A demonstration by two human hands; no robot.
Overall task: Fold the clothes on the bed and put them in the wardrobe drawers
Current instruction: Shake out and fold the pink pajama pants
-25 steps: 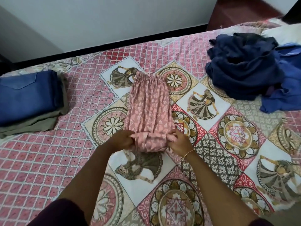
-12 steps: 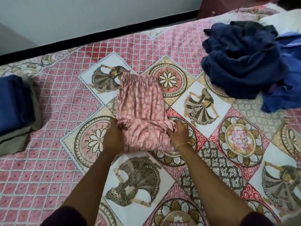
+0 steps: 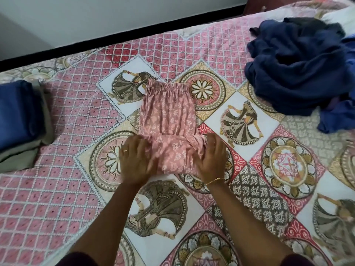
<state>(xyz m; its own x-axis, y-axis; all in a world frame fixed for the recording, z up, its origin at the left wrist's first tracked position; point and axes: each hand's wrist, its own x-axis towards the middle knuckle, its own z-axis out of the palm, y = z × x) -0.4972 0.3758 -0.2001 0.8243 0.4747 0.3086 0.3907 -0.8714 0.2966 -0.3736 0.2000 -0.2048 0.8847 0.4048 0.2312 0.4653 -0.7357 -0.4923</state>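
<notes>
A pink floral garment with a gathered waistband lies in the middle of the patterned bedspread. Its near end is doubled over onto the rest, forming a thick fold. My left hand grips the left end of that fold, with a ring on one finger. At the right end, my right hand, wearing a thin gold bracelet, holds bunched fabric under curled fingers. The fingertips of both hands are partly hidden in the cloth.
A loose heap of dark blue clothes lies at the far right of the bed. Folded blue jeans sit on a folded olive garment at the left edge. A white pillow shows at the top right corner.
Both hands have carried the near end of the pink garment farther up over itself, so the visible length is shorter. The camera has moved closer and shifted to the right.
</notes>
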